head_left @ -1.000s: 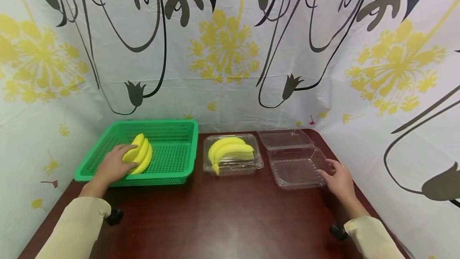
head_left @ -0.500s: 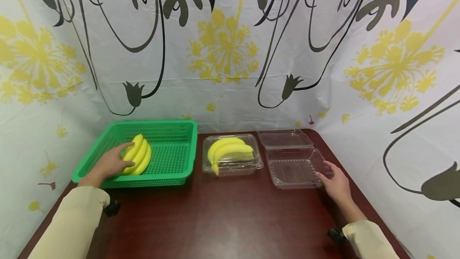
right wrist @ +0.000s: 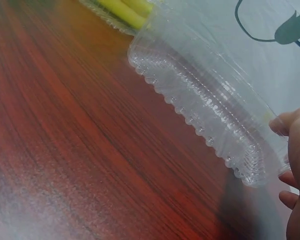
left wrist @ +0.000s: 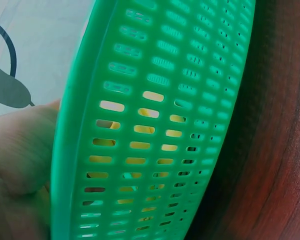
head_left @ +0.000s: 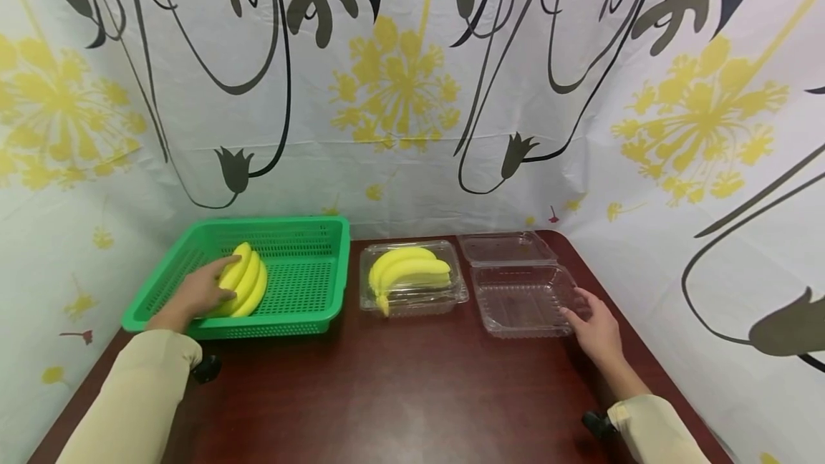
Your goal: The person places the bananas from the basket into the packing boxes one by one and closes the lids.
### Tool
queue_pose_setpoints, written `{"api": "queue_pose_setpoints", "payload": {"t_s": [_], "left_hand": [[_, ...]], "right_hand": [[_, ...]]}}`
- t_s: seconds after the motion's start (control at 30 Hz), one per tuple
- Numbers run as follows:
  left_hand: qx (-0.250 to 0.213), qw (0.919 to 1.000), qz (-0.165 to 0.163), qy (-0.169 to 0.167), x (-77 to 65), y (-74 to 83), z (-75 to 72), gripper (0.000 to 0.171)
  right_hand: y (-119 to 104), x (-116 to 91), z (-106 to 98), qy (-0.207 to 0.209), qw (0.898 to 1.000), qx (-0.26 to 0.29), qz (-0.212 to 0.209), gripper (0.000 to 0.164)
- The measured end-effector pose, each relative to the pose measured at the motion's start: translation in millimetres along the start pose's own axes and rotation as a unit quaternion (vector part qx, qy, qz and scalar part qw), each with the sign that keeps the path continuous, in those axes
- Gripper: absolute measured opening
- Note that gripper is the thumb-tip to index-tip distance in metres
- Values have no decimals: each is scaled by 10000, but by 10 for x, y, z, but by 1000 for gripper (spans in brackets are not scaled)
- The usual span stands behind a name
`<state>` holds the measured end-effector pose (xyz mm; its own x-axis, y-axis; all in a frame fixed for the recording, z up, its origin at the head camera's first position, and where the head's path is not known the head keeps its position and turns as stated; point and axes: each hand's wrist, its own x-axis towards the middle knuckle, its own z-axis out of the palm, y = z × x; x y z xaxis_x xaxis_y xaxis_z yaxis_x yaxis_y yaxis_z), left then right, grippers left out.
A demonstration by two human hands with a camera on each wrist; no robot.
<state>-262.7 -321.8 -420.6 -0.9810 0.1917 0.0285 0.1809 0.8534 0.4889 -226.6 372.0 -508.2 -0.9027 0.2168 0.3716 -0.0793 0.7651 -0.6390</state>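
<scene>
In the head view, a bunch of yellow bananas (head_left: 248, 283) lies in the left part of a green plastic basket (head_left: 327, 325). My left hand (head_left: 200, 291) reaches over the basket's front rim and holds the bunch from its left side, index finger and thumb spread across it. Its other fingers are hidden. Through the basket's slots in the left wrist view, yellow bananas (left wrist: 144, 129) show in pieces. At the right, my right hand (head_left: 597, 324) pinches the right edge of an open clear plastic clamshell box (head_left: 522, 303), whose lid (head_left: 509, 248) is folded back behind it.
Between basket and open box stands a second clear clamshell box (head_left: 419, 308), closed, with bananas (head_left: 412, 269) in it. All stand toward the back of a dark red wooden table (head_left: 399, 392). A white patterned cloth (head_left: 387, 185) hangs behind and at both sides.
My left hand has drawn slightly left across the bunch, and more of the bananas shows. My right hand keeps its place at the box edge. The head view has shifted a little.
</scene>
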Motion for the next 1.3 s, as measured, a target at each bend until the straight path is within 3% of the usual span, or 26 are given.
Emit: {"api": "queue_pose_setpoints", "payload": {"t_s": [0.6, 0.97, 1.3], "left_hand": [[-131, 9992, 92, 355, -68, 30, -67, 65], [-38, 9976, 210, 655, -80, 168, -134, 64], [-1, 9921, 421, 1179, -38, 334, -160, 61]], "right_hand": [[-43, -33, 48, 153, 9997, 46, -158, 53], [-37, -44, 81, 131, 9997, -22, -180, 54], [-80, -77, 106, 45, 10000, 29, -82, 57]]}}
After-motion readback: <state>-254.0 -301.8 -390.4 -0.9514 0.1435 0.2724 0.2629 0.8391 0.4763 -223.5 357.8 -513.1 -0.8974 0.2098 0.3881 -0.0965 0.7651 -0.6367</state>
